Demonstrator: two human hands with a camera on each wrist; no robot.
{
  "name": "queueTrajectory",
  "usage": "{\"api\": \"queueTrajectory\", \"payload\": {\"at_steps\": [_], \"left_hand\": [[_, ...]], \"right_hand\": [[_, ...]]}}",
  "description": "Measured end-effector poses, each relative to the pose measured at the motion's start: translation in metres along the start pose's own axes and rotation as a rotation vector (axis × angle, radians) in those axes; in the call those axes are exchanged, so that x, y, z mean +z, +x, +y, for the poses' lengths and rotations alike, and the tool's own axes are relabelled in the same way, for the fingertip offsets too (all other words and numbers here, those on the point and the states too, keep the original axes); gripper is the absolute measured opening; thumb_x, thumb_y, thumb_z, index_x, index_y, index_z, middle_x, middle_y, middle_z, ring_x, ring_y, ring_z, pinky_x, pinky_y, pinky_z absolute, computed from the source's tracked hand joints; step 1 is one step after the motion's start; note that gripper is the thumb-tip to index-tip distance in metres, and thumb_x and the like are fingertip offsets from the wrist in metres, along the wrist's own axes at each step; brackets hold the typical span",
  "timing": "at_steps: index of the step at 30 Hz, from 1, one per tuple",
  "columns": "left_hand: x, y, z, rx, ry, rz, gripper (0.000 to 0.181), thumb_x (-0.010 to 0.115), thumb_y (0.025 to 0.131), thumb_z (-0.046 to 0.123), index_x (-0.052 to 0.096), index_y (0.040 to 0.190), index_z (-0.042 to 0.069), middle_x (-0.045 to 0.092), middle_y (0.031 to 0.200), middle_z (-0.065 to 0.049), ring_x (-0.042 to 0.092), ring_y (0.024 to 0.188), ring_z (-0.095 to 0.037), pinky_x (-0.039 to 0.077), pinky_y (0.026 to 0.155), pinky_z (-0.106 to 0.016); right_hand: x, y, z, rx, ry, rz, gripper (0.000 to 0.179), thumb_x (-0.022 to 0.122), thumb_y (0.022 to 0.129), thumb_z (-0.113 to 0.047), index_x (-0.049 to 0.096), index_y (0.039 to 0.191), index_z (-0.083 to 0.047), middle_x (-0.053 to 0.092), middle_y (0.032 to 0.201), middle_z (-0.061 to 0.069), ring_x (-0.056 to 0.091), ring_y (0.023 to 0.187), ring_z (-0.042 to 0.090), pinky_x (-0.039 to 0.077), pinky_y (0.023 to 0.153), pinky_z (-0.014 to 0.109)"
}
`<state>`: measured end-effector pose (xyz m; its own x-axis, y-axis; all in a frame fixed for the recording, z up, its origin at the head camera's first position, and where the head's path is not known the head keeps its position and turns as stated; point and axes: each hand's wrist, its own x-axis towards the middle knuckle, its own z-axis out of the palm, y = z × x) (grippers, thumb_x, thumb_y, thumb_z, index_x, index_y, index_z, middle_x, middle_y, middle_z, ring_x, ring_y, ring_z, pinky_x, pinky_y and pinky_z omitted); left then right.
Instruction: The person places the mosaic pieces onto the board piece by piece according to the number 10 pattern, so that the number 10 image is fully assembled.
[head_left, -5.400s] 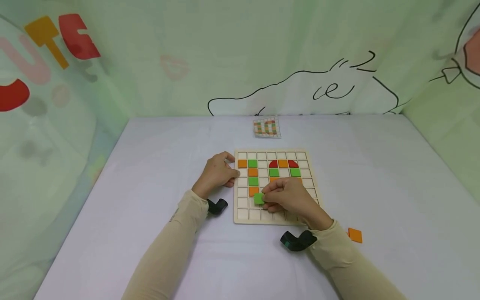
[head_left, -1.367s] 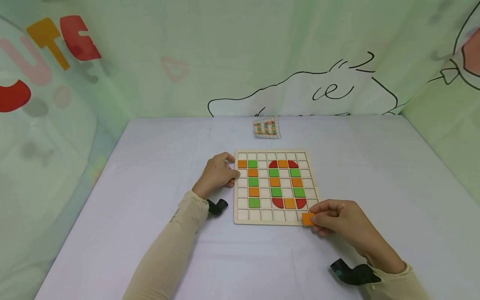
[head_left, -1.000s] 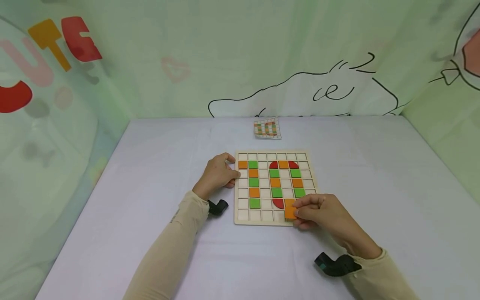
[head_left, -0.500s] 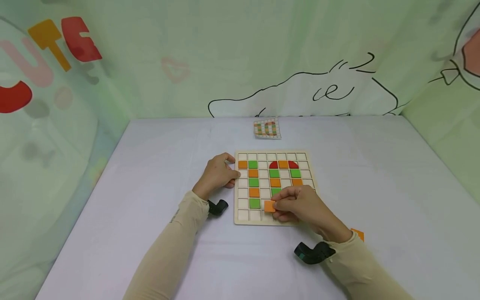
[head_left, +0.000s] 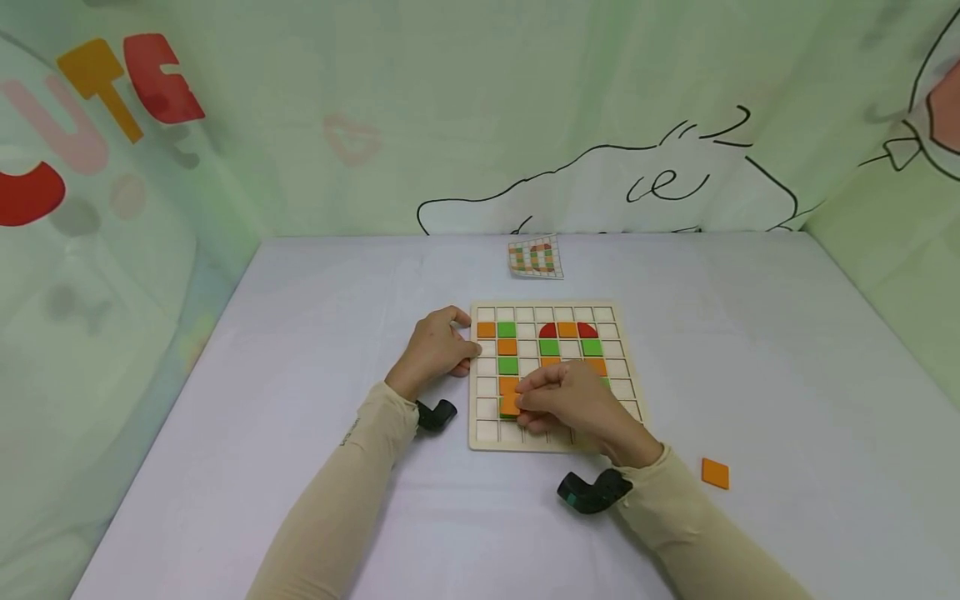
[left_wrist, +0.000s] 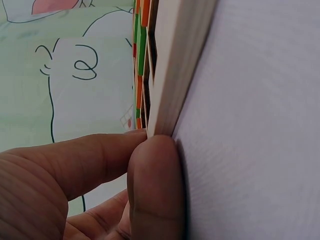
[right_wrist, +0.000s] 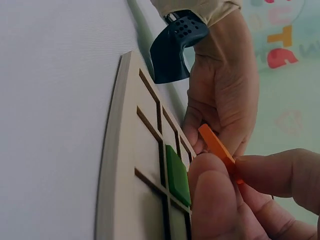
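My right hand [head_left: 573,398] pinches an orange square tile [head_left: 509,405] between thumb and fingers. In the head view this tile overlaps the lowest green tile of the board's left column; the right wrist view shows it tilted, above the green tile [right_wrist: 177,175] in its cell. The wooden grid board [head_left: 486,432] lies flat, with orange, green and red tiles in some cells. Part of the right-hand pattern is hidden behind my right hand. At the board's left edge, my left hand [head_left: 433,350] holds the rim with thumb and index finger [left_wrist: 107,159].
One loose orange tile [head_left: 715,473] lies on the white-covered table [head_left: 787,375], right of the board. Behind the board is a small card [head_left: 535,257] with a coloured grid pattern. Printed green cloth [head_left: 360,100] hangs at the back and sides.
Earlier my right hand had a green tile, now in the left column. It then brought an orange tile from the right leftward across the board. The left hand has stayed put.
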<state>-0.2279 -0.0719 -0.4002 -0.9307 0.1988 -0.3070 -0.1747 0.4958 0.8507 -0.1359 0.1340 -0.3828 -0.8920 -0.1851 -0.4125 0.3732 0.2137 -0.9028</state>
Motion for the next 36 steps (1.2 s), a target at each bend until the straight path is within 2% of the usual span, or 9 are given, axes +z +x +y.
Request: {"api": "queueTrajectory", "payload": {"at_steps": [11, 19, 24, 36], "left_hand": [[-0.002, 0.000, -0.001, -0.008, -0.006, -0.014, 0.042, 0.077, 0.092, 0.005, 0.059, 0.130, 0.004, 0.069, 0.082, -0.009, 0.067, 0.058, -0.014, 0.059, 0.056, -0.025], [-0.002, 0.001, -0.002, 0.024, 0.011, -0.015, 0.042, 0.077, 0.091, 0.004, 0.059, 0.129, 0.002, 0.070, 0.082, -0.010, 0.066, 0.057, -0.012, 0.060, 0.057, -0.025], [-0.002, 0.000, -0.001, 0.022, 0.020, -0.009, 0.042, 0.077, 0.091, 0.004, 0.059, 0.130, 0.002, 0.070, 0.082, -0.010, 0.067, 0.056, -0.012, 0.059, 0.056, -0.024], [-0.002, 0.000, -0.002, 0.024, 0.004, -0.013, 0.042, 0.076, 0.091, 0.004, 0.059, 0.129, 0.002, 0.069, 0.082, -0.010, 0.066, 0.056, -0.012, 0.059, 0.057, -0.025]], "right_hand": [[0.016, 0.012, -0.005, -0.014, -0.067, -0.011, 0.016, 0.076, 0.092, -0.002, 0.072, 0.104, 0.006, 0.076, 0.086, 0.013, 0.074, 0.069, 0.018, 0.064, 0.066, 0.030], [0.023, 0.017, -0.006, -0.019, -0.095, -0.008, 0.011, 0.074, 0.092, 0.000, 0.073, 0.101, 0.005, 0.075, 0.083, 0.012, 0.071, 0.065, 0.017, 0.063, 0.063, 0.028], [0.024, 0.018, -0.006, -0.012, -0.106, 0.001, 0.009, 0.074, 0.091, 0.001, 0.073, 0.099, 0.005, 0.074, 0.081, 0.012, 0.069, 0.063, 0.016, 0.062, 0.061, 0.027], [0.026, 0.015, -0.006, -0.059, -0.115, -0.009, 0.009, 0.075, 0.091, 0.001, 0.071, 0.096, 0.007, 0.072, 0.077, 0.010, 0.066, 0.061, 0.015, 0.060, 0.059, 0.027]]}}
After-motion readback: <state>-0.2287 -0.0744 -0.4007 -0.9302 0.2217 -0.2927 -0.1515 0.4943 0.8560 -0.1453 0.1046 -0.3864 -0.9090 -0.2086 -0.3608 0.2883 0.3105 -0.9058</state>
